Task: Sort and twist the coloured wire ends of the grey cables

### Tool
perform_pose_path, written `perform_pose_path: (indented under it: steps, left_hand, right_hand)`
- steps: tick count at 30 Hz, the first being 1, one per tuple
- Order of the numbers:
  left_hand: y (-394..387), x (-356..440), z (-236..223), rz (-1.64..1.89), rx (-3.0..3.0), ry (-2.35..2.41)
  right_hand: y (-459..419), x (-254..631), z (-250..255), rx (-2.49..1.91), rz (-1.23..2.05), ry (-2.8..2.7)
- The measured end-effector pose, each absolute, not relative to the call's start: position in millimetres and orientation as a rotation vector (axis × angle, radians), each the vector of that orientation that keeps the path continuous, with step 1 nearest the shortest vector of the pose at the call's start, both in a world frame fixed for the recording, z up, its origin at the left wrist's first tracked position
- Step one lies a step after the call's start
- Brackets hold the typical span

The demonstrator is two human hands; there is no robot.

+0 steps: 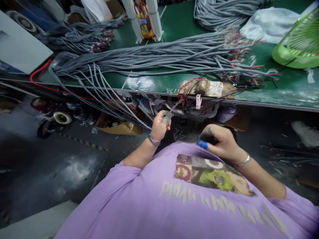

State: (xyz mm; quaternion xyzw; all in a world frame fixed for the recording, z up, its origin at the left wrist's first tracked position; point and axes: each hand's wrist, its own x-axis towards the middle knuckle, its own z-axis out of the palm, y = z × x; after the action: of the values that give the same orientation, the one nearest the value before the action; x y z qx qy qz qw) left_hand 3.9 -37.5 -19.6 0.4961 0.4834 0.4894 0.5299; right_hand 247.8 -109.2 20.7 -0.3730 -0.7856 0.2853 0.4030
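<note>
My left hand is closed around the end of a grey cable in front of the bench edge. Thin coloured wires fan out from that end, towards the wires on the bench edge. Over the front of my shirt, my right hand is curled, with some motion blur. Something blue shows at its thumb tip; whether this is a finger cover or part of a held thing is unclear. Dark shapes between thumb and fingers hide what it grips, if anything.
A long bundle of grey cables lies across the green bench, with several strands hanging over its edge. A taped block and a pink clip are at the edge. A green fan stands right; a cardboard box sits below.
</note>
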Motion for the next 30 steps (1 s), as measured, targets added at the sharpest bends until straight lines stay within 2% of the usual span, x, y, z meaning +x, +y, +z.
perform_pose_path:
  steps: [6,10,15,21,23,27,30]
  left_hand:
    - [-46.7,-4.2,-15.5,0.907,1.472,0.879]
    - [-49.3,-2.8,-10.1,0.848,1.680,0.759]
    - [-42.3,-1.1,-1.6,0.782,1.910,0.640]
    - [-37.2,-9.9,-3.6,0.478,1.678,0.492]
    - [-38.6,-14.9,-8.0,0.530,1.493,0.494]
    - [-39.8,-21.1,-14.0,1.025,1.084,0.556]
    - [-36.9,-24.5,-15.3,1.170,0.997,0.615]
  right_hand:
    - [-89.2,259.4,32.6,-1.253,0.866,-1.453]
    - [-73.4,252.6,48.1,-1.311,0.956,-1.619]
    - [-56.3,239.2,56.3,-1.261,1.308,-2.002]
    - [-42.1,223.0,44.0,-0.975,1.806,-1.981]
    - [-42.2,211.2,30.5,-1.011,1.726,-1.887]
    - [-48.5,184.5,-1.7,-1.251,1.281,-1.829]
    - [-52.0,175.8,-10.0,-1.207,1.244,-1.721]
